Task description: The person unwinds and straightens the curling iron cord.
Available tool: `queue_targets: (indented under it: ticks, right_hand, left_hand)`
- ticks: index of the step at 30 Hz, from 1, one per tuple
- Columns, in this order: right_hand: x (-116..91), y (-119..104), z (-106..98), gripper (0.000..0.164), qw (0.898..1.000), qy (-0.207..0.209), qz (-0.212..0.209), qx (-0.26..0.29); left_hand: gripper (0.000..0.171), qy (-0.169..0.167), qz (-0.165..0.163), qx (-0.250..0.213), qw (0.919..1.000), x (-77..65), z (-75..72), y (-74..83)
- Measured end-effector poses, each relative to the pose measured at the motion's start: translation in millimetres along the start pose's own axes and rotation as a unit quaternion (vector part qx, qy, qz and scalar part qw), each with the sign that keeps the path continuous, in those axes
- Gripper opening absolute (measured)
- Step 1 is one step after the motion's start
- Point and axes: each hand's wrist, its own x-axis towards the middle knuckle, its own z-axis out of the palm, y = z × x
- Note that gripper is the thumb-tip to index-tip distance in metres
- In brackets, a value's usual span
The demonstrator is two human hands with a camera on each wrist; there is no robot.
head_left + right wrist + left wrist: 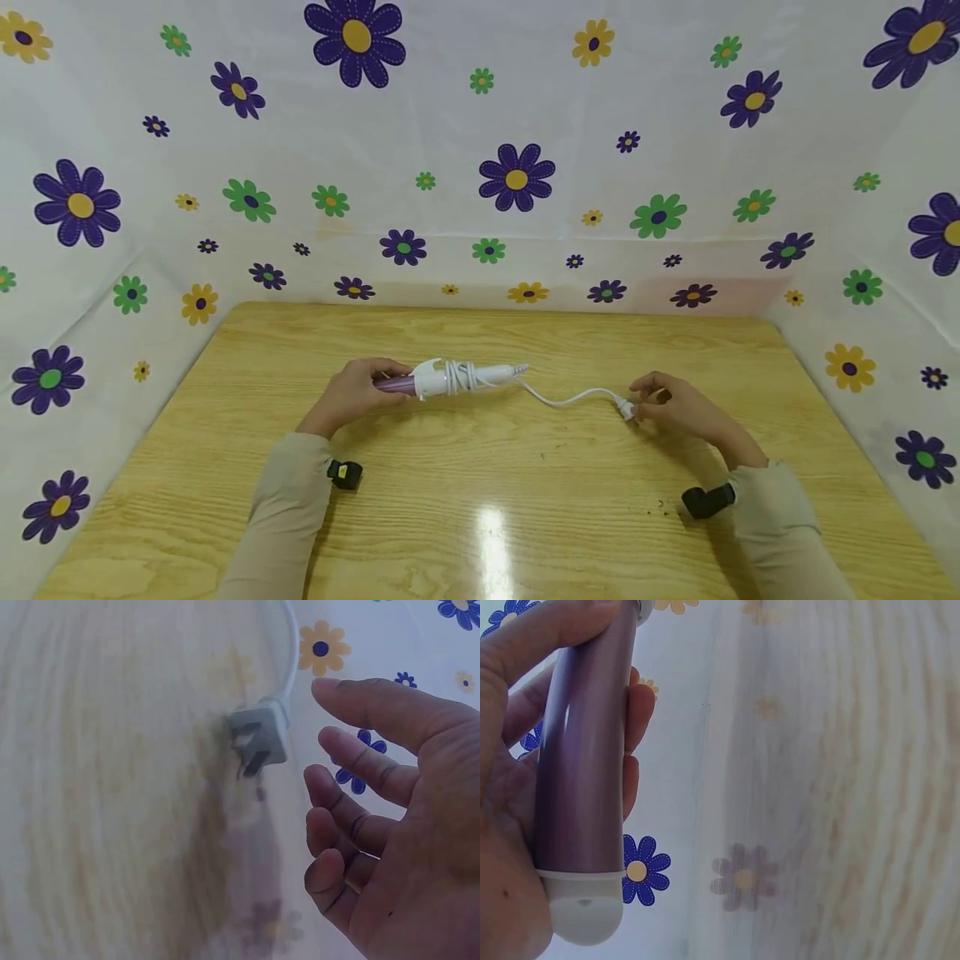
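A curling iron, with a purple barrel [585, 757] and a white handle [431, 382], lies crosswise in front of me in the head view. My left hand [356, 392] grips it by the barrel, fingers wrapped round and thumb along it. The white end cap [585, 911] shows below the palm in the left wrist view. Part of the white cord [459, 377] is wound round the handle; the rest trails right to a two-prong plug [262, 733]. Beside that plug is my right hand [686, 408], its fingers loosely bent and apart from it in the right wrist view.
Under everything is a glossy wooden table [420, 517], with a few small dark specks near the right wrist. A white flower-printed cloth [450, 125] rises behind it and along both sides. Each wrist wears a black camera [707, 501].
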Motion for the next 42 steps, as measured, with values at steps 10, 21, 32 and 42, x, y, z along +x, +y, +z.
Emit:
queue_targets:
  ticks: [10, 21, 32, 42]
  right_hand:
    - [16.0, -21.7, -3.8, 0.042, 1.000, 0.003, -0.026, 0.003]
    - [50.6, -53.7, 12.0, 0.042, 0.996, -0.032, -0.084, 0.004]
    - [77.9, -71.0, 35.7, 0.046, 0.991, -0.075, -0.104, 0.027]
    - [94.1, -79.0, 70.2, 0.046, 0.988, -0.118, -0.092, 0.048]
  left_hand:
    - [0.038, -0.005, -0.008, -0.004, 0.9999, 1.8, -1.7, -3.4]
    - [0.037, -0.008, 0.000, 0.002, 1.0000, -1.3, -1.9, -2.5]
    - [0.036, -0.012, 0.007, -0.012, 0.9998, 0.1, -3.4, -0.4]
    - [0.036, -0.011, 0.012, -0.013, 0.9998, -4.1, -4.1, 1.2]
